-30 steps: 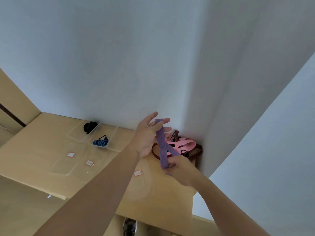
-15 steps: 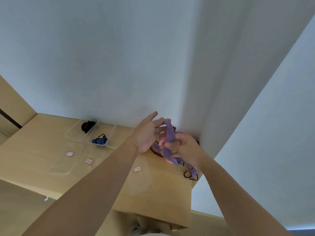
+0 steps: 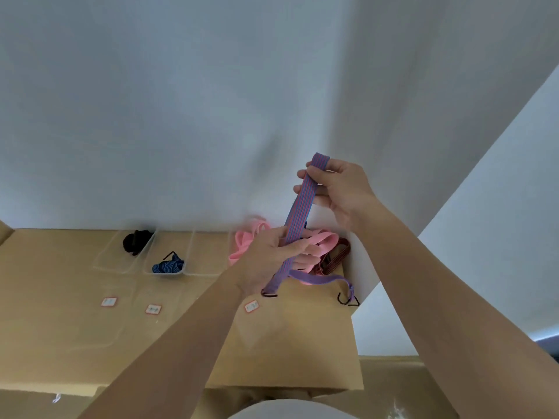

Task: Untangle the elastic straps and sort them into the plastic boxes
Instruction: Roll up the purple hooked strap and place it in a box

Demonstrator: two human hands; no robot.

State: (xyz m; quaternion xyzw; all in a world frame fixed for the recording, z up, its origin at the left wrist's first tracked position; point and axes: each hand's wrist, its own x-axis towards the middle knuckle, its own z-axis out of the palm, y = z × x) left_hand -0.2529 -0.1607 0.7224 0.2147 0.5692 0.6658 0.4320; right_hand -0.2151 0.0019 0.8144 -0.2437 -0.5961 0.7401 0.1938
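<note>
One purple strap (image 3: pixel 299 207); one pink tangle (image 3: pixel 242 244), its strap count unclear; one dark red strap (image 3: pixel 339 257); one blue strap (image 3: pixel 168 266); one black strap (image 3: pixel 134 241); three clear boxes (image 3: pixel 208 265); three labels (image 3: pixel 109 301); two hands, left hand (image 3: pixel 267 263) and right hand (image 3: pixel 343 192).

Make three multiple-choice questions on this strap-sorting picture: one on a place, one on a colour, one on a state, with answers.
1. Where is the blue strap?
A. In a clear box beside the box with the black strap.
B. Hanging off the table.
C. On the pink pile.

2. What colour is the held strap between the left hand and right hand?
A. Green.
B. Purple, striped.
C. White.

3. How is the right hand?
A. Flat on the wood.
B. Out of view.
C. Raised, pinching the held strap.

Answers:
1 A, it lies in the second box from the left.
2 B, purple with reddish lines.
3 C, its thumb and fingers pinch it above the left hand.
</note>
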